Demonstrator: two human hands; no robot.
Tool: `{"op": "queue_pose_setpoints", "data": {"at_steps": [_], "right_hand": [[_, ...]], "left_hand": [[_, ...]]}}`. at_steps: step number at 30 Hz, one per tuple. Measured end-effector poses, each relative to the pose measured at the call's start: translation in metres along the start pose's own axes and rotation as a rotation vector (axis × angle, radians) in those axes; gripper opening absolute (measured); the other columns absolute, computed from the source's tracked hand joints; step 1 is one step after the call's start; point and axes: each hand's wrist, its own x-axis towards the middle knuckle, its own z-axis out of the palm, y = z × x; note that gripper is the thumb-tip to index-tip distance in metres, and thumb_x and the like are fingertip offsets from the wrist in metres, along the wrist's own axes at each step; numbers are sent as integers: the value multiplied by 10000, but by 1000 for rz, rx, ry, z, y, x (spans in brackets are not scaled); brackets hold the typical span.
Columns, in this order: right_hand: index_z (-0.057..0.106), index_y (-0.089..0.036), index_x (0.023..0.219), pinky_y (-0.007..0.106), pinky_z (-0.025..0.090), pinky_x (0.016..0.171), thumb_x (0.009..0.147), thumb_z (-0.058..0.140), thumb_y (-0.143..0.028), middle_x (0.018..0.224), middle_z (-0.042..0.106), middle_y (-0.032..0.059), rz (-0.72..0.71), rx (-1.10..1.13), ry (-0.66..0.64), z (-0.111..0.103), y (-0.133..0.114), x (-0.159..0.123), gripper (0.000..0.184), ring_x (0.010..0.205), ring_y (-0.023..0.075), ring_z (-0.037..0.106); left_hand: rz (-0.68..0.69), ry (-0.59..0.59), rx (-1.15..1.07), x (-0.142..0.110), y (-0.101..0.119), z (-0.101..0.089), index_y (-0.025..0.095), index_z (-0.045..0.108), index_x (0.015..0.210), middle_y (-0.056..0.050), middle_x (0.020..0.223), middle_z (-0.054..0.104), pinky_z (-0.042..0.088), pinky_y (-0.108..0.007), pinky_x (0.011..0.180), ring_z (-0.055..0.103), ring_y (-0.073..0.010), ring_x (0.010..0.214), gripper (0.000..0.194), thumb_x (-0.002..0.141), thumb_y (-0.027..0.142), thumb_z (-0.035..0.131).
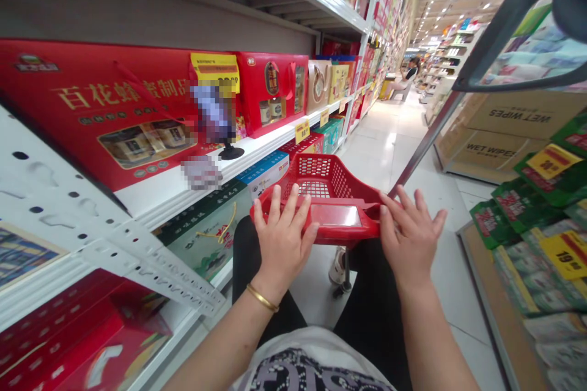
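A red plastic shopping cart (321, 167) with a perforated basket stands right in front of me. Its handle bar (342, 233) carries a pale panel in the middle. My left hand (284, 235) rests on the left end of the bar, fingers stretched out and spread; a gold bangle circles that wrist. At the bar's right end lies my right hand (409, 235), also with fingers spread and extended. Neither hand is wrapped round the bar. The undersides of both palms are hidden.
White shelving on the left holds red gift boxes (274, 88) with yellow price tags (302, 131). A grey metal pole (428, 140) rises close on the right. Beyond it are wet wipes cartons (495, 146) and green packs (516, 213). A seated person (406, 82) is down the aisle.
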Motion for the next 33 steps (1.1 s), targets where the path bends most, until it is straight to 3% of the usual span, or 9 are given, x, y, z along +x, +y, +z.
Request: {"op": "queue_pose_setpoints", "data": {"at_steps": [2, 4, 10, 14, 16, 19, 23, 25, 33], "right_hand": [[716, -306, 1223, 776, 185, 1163, 997, 556, -349, 1429, 632, 73, 124, -21, 10, -3, 10, 2, 281, 1434, 363, 480], [722, -305, 1219, 772, 212, 1159, 997, 553, -364, 1431, 629, 75, 153, -8, -27, -3, 6, 4, 285, 1425, 364, 490], [711, -280, 1249, 536, 382, 1192, 1003, 562, -315, 1389, 664, 58, -84, 163, -204, 10, -62, 13, 290, 1343, 266, 588], [706, -306, 1246, 572, 323, 1215, 1016, 550, -321, 1365, 681, 19, -147, 184, -293, 16, -94, 20, 279, 1353, 273, 576], [688, -319, 1272, 637, 253, 1224, 1020, 541, -323, 1362, 682, 19, -132, 168, -308, 15, -90, 23, 293, 1348, 285, 577], [671, -334, 1300, 713, 179, 1210, 1018, 542, -335, 1365, 680, 30, -81, 112, -270, 7, -57, 19, 311, 1353, 307, 572], [687, -335, 1274, 761, 247, 1143, 1022, 515, -366, 1363, 679, 45, 91, 21, -204, -4, 0, 12, 307, 1358, 332, 564], [706, -330, 1241, 772, 244, 1138, 1019, 518, -391, 1352, 686, 43, 131, 0, -196, -5, 9, 13, 297, 1354, 340, 568], [733, -310, 1200, 572, 288, 1238, 1013, 555, -328, 1359, 682, 23, -210, 196, -303, 4, -63, 27, 259, 1336, 254, 596]], "left_hand": [[-4, 3, -9, 1, 0, 0, 273, 576, 1460, -48, 1615, 427, 60, -653, 1247, 193, -354, 1575, 464, 1043, 435, 456], [-9, 9, -14, 1, 0, -1, 277, 591, 1445, -49, 1609, 438, 68, -659, 1243, 203, -355, 1573, 455, 1044, 445, 454], [-9, 34, -11, 1, -1, 1, 271, 606, 1432, -74, 1587, 472, 84, -659, 1237, 230, -361, 1564, 505, 1047, 533, 409], [6, 36, -16, 0, -3, 3, 253, 595, 1446, -100, 1575, 490, 69, -669, 1231, 229, -361, 1564, 677, 1042, 645, 219], [24, 43, -18, 0, -4, 3, 237, 587, 1455, -117, 1565, 501, 66, -665, 1232, 229, -362, 1564, 757, 1023, 689, 160], [35, 50, -18, -1, -5, 4, 222, 566, 1475, -123, 1569, 496, 50, -651, 1239, 211, -364, 1569, 806, 1005, 719, 140], [34, 49, -27, -1, -4, 4, 226, 541, 1497, -120, 1574, 488, 42, -661, 1239, 213, -375, 1566, 752, 1014, 706, 224], [32, 54, -31, -1, -3, 4, 232, 548, 1492, -112, 1576, 486, 48, -668, 1237, 216, -380, 1564, 722, 1019, 691, 256], [32, 53, -3, 0, -5, 4, 242, 609, 1433, -83, 1580, 480, 65, -660, 1239, 238, -386, 1557, 647, 1033, 648, 304]]}}
